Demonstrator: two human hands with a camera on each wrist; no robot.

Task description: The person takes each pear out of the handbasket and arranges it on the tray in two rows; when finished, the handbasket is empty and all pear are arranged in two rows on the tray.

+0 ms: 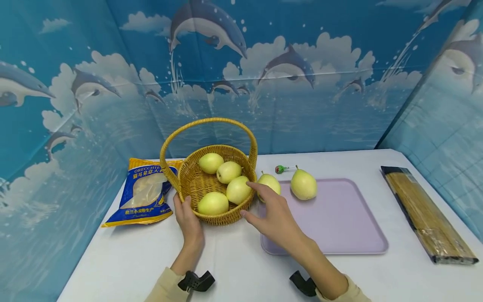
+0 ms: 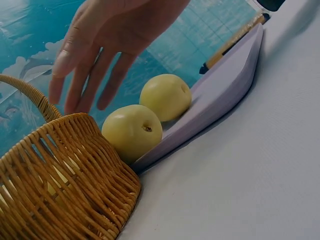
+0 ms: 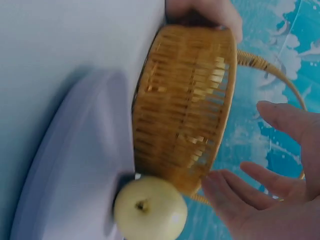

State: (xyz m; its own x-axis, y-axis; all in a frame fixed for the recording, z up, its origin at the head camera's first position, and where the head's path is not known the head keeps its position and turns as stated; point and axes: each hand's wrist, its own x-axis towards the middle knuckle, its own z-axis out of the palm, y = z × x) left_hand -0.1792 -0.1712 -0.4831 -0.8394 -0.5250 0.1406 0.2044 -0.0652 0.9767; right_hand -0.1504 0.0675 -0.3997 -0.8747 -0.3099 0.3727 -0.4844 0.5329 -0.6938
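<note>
A wicker basket [image 1: 201,182] with a tall looped handle holds several yellow-green pears [image 1: 213,203]. My left hand [image 1: 190,222] holds its left side, thumb by the rim; the other fingers are partly hidden. Over the basket's right rim hovers my right hand [image 1: 277,214], thumb and fingers spread, nothing between them. From the left wrist view, this right hand [image 2: 112,40] hangs above the rim with fingers extended. Two more pears are at the lilac tray [image 1: 336,218]: one pear [image 1: 269,184] by its left corner beside the basket, another pear [image 1: 303,184] at its back edge.
A blue and yellow pasta bag [image 1: 145,193] lies left of the basket. Behind the tray is a small lollipop-like item [image 1: 280,169] with a green and red head. A long clear pack of brown strands [image 1: 428,214] lies at the right. Dolphin-print curtains [image 1: 286,105] surround the table.
</note>
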